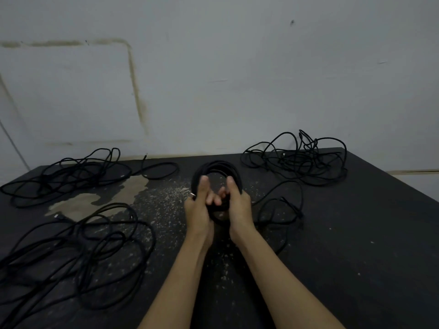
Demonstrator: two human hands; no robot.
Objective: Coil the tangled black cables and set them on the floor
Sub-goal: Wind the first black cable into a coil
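Both hands clamp the coil (217, 172) upright above the dark floor (356, 233), left hand (198, 210) and right hand (238, 205) flanking its lower arc, loose tail trailing rightward.

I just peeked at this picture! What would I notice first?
First, the two hands in the middle: the left hand and right hand hold a round coil of black cable up between them. Around them, messy black cable tangles lie on the dark floor: one far left, one near left, one far right.
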